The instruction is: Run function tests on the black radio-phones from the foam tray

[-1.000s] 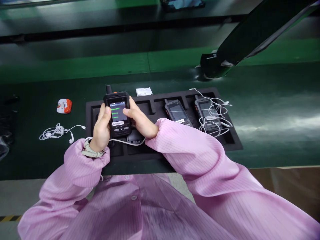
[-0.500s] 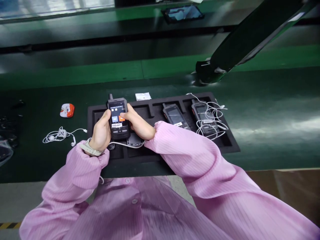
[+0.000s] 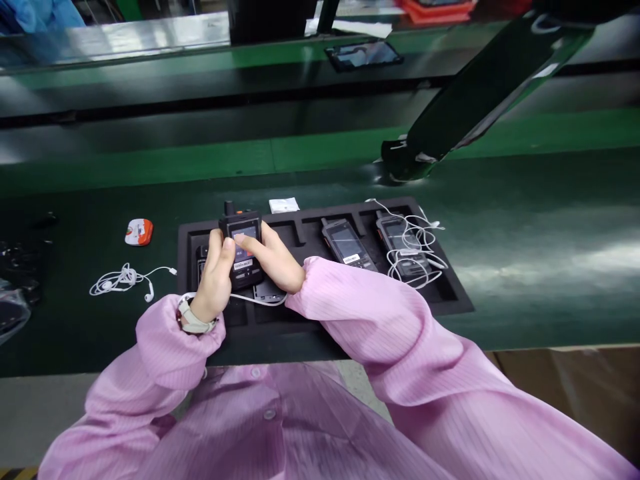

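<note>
Between both hands I hold a black handheld radio [image 3: 246, 265] with a stub antenna and a lit screen, above the left part of a black foam tray [image 3: 320, 320]. My left hand [image 3: 215, 277] grips its left side. Wrapped on its right side is my right hand [image 3: 277, 259], with the thumb over the screen. A white cable [image 3: 260, 303] runs below the radio between my wrists. A second radio [image 3: 347, 245] lies in the tray to the right, and a third radio [image 3: 400, 233] lies beyond it, partly under tangled white earphones [image 3: 423, 252].
Left of the tray lie coiled white earphones [image 3: 120, 279] and a red-and-white case [image 3: 139, 232]. A white packet [image 3: 283, 205] sits behind the tray. A dark slanted post [image 3: 450, 113] rises at the back right. A tablet-like device [image 3: 364, 55] lies farther back.
The radio has tilted in my hands, and my left fingers have come up over its left edge. My right thumb has shifted on the screen, whose picture differs. The camera view has tipped upward.
</note>
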